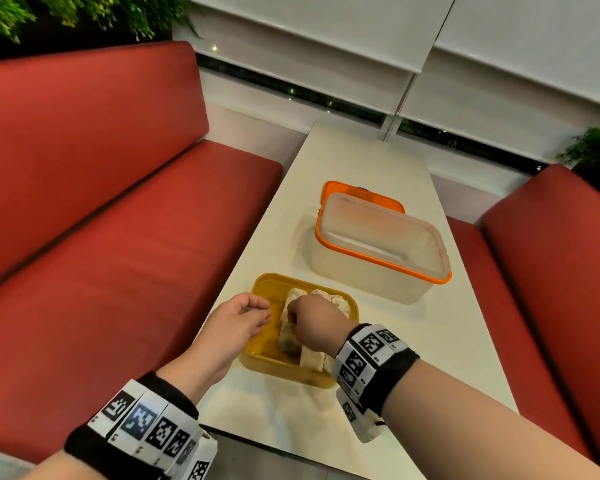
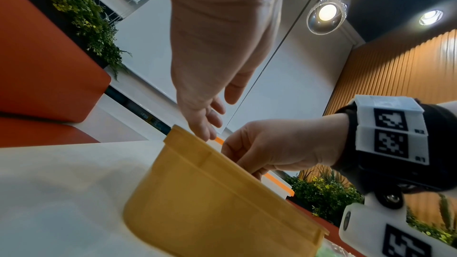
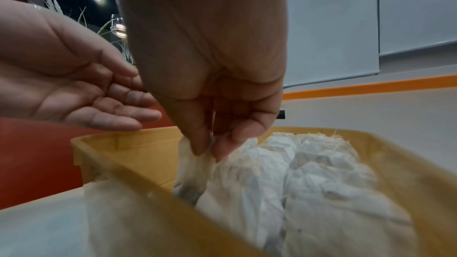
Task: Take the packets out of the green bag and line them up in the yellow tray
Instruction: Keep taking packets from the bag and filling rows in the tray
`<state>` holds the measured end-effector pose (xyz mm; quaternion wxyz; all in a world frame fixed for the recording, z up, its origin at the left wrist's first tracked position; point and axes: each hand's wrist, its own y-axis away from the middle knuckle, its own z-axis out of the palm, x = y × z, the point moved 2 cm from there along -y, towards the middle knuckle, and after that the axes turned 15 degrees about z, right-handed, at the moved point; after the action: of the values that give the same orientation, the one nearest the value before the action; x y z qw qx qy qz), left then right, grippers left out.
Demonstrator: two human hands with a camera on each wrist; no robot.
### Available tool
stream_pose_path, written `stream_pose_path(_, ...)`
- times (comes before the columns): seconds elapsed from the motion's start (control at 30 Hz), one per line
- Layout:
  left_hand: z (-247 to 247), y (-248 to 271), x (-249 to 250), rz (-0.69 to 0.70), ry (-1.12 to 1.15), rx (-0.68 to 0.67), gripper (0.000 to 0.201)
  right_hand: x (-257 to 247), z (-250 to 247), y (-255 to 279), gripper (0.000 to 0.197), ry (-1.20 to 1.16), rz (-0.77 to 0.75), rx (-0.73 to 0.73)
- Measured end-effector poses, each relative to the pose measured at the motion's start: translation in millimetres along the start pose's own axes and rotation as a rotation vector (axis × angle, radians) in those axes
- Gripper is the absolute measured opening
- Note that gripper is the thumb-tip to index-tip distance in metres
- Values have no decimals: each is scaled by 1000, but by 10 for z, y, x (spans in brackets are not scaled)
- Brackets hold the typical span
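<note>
The yellow tray (image 1: 266,285) stands near the front edge of the white table. Several white paper packets (image 3: 309,173) lie side by side in it. My right hand (image 3: 206,149) reaches into the tray's left part and pinches the top of one packet (image 3: 195,173) between thumb and forefinger; the packet hangs upright against the others. My left hand (image 1: 262,311) hovers at the tray's left rim (image 2: 188,144), fingers relaxed, holding nothing. In the left wrist view my right hand (image 2: 249,165) dips behind the tray wall. The green bag is not clearly in view.
A clear plastic box with an orange rim (image 1: 381,252) stands behind the tray, on its orange lid (image 1: 357,191). The narrow table (image 1: 361,157) runs to the window. Red benches (image 1: 118,237) flank it on both sides.
</note>
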<state>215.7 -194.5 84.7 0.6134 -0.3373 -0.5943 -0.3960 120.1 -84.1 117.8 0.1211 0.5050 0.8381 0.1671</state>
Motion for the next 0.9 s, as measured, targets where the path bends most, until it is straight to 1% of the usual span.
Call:
stream_pose_path(0.43,-73,67,-9,-11,21,-45,14,-38,37,7,23,-4,41,69)
stream_pose_path(0.53,-164,68,9,1,18,-47,14,-24,-69,46,25,-74,64,109)
stream_pose_path(0.6,-204,60,35,14,19,-48,14,27,-136,87,22,-159,87,158)
stream_pose_path(0.7,-215,46,85,41,8,-60,14,181,-180,238,9,-297,99,237)
stream_pose_path(0.77,-200,33,94,54,-9,-75,15,375,-185,389,8,-370,115,296)
stream_pose_path(0.83,-158,21,96,61,-22,-103,15,658,-186,556,6,-430,167,373)
stream_pose_path(0.9,-92,13,98,61,-19,-132,14,1023,-151,701,3,-478,265,431)
